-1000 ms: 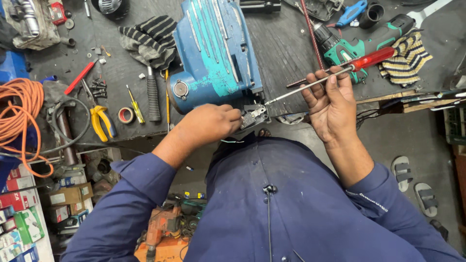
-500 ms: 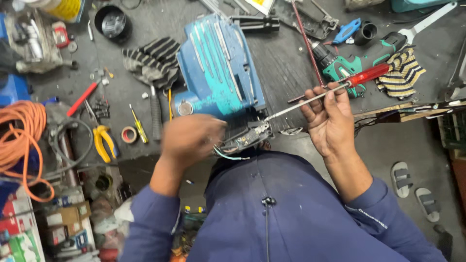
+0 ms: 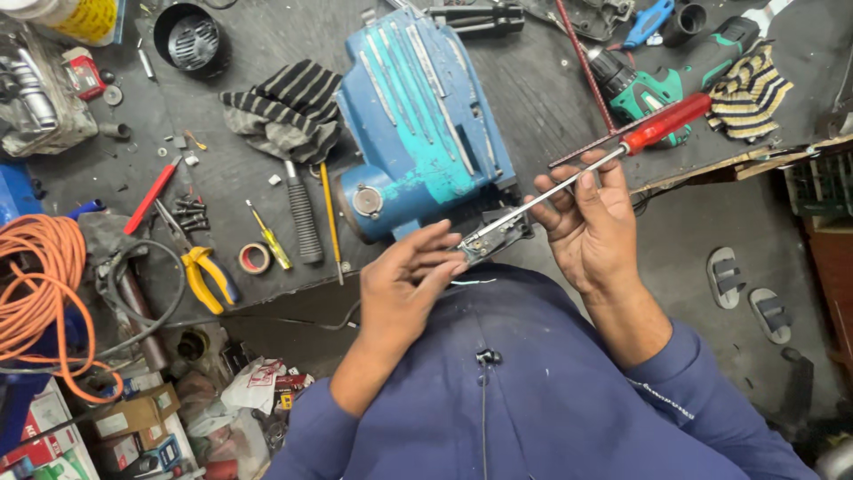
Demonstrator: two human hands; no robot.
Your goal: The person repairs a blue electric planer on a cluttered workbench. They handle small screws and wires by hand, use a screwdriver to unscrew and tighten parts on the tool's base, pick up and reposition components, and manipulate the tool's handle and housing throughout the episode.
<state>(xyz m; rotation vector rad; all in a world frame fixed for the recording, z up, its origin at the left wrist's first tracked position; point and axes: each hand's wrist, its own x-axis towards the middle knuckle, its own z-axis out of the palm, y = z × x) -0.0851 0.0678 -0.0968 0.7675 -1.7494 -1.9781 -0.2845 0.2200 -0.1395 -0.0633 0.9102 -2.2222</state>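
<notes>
We find the left hand (image 3: 404, 289) at the tabletop (image 3: 222, 178) edge, its fingers (image 3: 437, 258) pressed on a small metal part (image 3: 491, 237) that lies just beside the blue machine (image 3: 418, 116). The right hand (image 3: 591, 222) holds a screwdriver (image 3: 604, 160), fingers pinching its steel shaft; the red handle points up and away, the tip meets the part. To the left lie 1 pair of yellow pliers (image 3: 206, 276), a tape roll (image 3: 255, 258) and a striped cloth (image 3: 289, 107). An orange cable (image 3: 35, 284) coils at the far left.
</notes>
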